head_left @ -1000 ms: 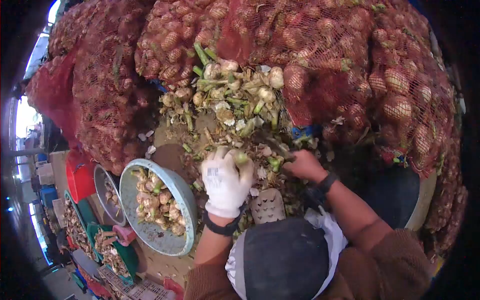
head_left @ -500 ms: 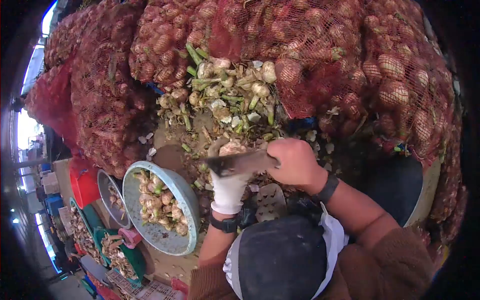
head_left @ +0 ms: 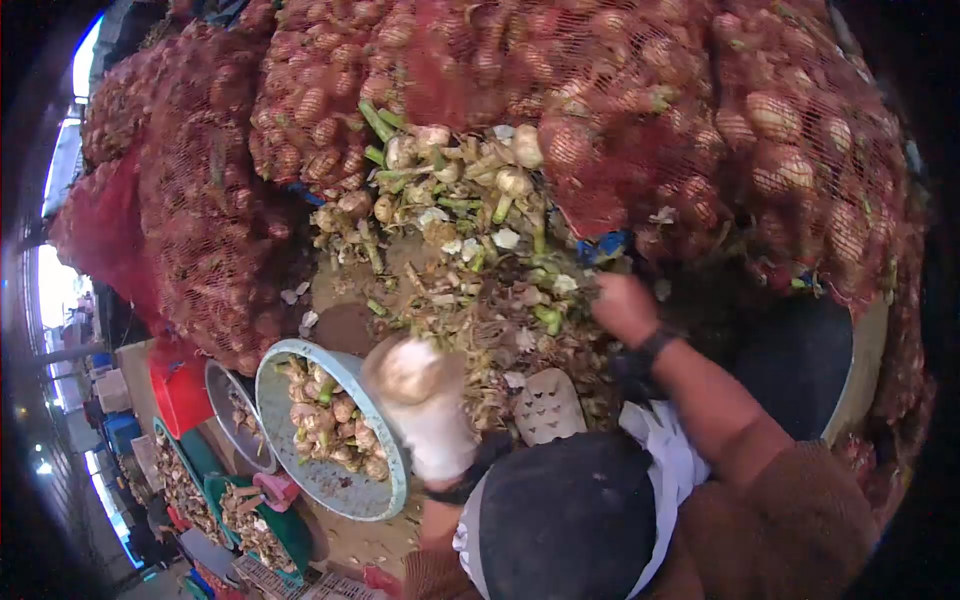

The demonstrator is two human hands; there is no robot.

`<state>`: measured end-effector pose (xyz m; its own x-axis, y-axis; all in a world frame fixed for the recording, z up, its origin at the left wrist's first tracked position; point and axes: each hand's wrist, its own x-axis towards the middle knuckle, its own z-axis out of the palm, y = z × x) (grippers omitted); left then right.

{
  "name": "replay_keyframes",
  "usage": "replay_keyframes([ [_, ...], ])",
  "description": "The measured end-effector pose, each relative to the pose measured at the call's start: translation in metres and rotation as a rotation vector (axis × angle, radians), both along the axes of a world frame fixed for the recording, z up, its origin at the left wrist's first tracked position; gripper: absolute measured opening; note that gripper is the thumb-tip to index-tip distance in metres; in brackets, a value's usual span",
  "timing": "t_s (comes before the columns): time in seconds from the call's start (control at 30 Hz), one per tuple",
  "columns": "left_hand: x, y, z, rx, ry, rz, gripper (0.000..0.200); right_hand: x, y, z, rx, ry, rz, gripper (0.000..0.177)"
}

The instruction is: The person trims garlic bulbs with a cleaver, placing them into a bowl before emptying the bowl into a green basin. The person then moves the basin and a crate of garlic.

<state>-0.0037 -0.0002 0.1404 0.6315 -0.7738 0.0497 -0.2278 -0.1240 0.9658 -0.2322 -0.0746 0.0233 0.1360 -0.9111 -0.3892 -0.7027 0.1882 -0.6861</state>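
My left hand (head_left: 435, 440), in a white glove, is blurred beside the rim of the pale blue bowl (head_left: 333, 508). It is closed round a garlic bulb (head_left: 412, 372), also smeared by motion. Trimmed garlic bulbs (head_left: 335, 425) lie inside the bowl. Over the right side of the heap of stalks and peelings, my bare right hand (head_left: 628, 312) is closed on a knife, whose blade I cannot make out now. Untrimmed garlic with green stalks (head_left: 450, 185) lies ahead of both hands.
Red mesh sacks of bulbs (head_left: 620, 90) line the far side. A perforated grey-white sole-like piece (head_left: 550, 408) lies below the peelings. Left of the bowl stand a metal basin (head_left: 222, 400), a red container (head_left: 180, 390) and green tubs (head_left: 285, 530). A dark cap (head_left: 565, 515) fills the bottom middle.
My hands, together at the knife before, have parted. The left hand has moved left towards the bowl with the garlic bulb; the right has moved right, and the wide blade no longer shows clearly.
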Motion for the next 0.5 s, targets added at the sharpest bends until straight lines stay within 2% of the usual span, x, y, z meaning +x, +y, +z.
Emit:
replay_keyframes([
  [0.03,0.018,0.003,0.004,-0.01,-0.008,0.022,0.043,-0.004,0.0,-0.007,-0.108,0.044,-0.053,0.016],
  [0.1,0.057,0.019,0.013,-0.051,-0.455,0.443,0.055,0.014,-0.01,0.045,-0.096,0.061,0.022,0.019],
  [0.17,0.075,0.013,0.017,-0.075,-0.77,0.496,0.07,0.033,-0.014,0.059,-0.2,-0.026,0.055,0.02],
  [0.23,0.05,-0.033,0.009,-0.17,-0.522,0.29,0.065,0.041,-0.015,0.047,-0.194,-0.037,0.045,0.022],
  [0.3,0.022,-0.086,-0.005,0.072,-0.609,-0.091,0.055,0.04,-0.01,0.038,-0.229,-0.282,-0.146,0.026],
  [0.33,0.011,-0.116,-0.03,0.113,-0.603,-0.329,0.048,0.034,-0.011,0.048,-0.07,-0.347,-0.181,0.029],
  [0.37,-0.012,-0.146,-0.05,0.035,-0.684,-0.483,0.048,0.028,-0.013,0.049,-0.073,-0.341,-0.189,0.029],
  [0.43,-0.053,-0.179,-0.085,0.29,-0.857,-0.504,0.051,0.015,-0.014,0.05,-0.156,-0.222,-0.211,0.027],
  [0.47,-0.055,-0.18,-0.09,0.279,-0.853,-0.515,0.051,0.009,-0.017,0.059,-0.13,-0.191,-0.193,0.028],
  [0.5,-0.054,-0.18,-0.093,0.248,-0.727,-0.549,0.052,0.005,-0.019,0.061,-0.138,-0.184,-0.196,0.028],
])
